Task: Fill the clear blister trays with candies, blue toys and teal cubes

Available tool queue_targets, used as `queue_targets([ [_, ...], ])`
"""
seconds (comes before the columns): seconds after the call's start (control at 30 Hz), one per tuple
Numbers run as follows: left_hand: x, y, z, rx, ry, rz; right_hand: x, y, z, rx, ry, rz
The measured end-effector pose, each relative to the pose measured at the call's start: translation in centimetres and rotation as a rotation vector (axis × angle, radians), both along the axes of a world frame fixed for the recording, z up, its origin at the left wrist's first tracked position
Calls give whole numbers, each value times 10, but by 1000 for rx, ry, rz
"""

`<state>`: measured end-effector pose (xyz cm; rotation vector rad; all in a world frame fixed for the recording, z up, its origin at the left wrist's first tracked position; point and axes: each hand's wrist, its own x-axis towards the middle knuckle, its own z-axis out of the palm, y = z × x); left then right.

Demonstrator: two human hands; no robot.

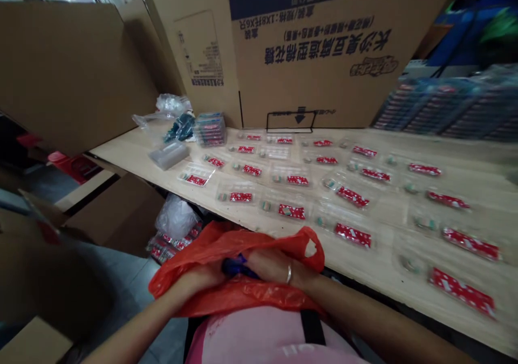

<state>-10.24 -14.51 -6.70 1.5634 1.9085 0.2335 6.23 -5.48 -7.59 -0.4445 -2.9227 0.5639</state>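
**Here: both hands in a red bag, a blue thing between them**

Close in at the lap, the left hand (204,275) and right hand (273,267) meet at the mouth of a red plastic bag (259,295), thin, glossy and crumpled, with its cut-out handle loop standing just beyond the right hand. Between the two hands lies a small dark-blue object (234,267). What shows of it runs roughly from hand to hand, and it is too hidden to name further. The right hand, with a ring (288,274) on one finger, lies nearer, its fingertips at the blue object. The left hand is half buried in the folds. Whether either hand grips cannot be told.

Ahead of the hands, the pale wooden bench (133,150) carries rows of flat clear blister packs (291,211) with red printed cards. Beyond them stands a printed cardboard carton (324,83).
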Motion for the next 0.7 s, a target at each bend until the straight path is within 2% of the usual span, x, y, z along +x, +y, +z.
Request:
queue_targets([
  [0.07,6,-6,-11,-40,-36,-37,11,5,5,-91,-20,-13],
  [0.13,10,-9,-12,-67,-143,-82,16,9,13,-185,-51,35],
  [0.2,10,-8,-3,-108,-296,-137,16,13,20,-326,-48,105],
  [0.27,8,-5,10,-149,-468,-142,15,17,27,-479,50,160],
  [0.33,6,-1,22,-179,-636,-90,14,21,32,-632,207,171],
  [0.43,7,7,32,-237,-859,-5,17,25,38,-793,381,109],
  [0.5,11,15,35,-261,-926,35,21,28,41,-797,458,79],
  [0.6,19,28,36,-194,-934,105,29,37,47,-680,565,-10],
  [0.7,25,36,36,-99,-918,183,44,55,49,-653,675,-339],
])
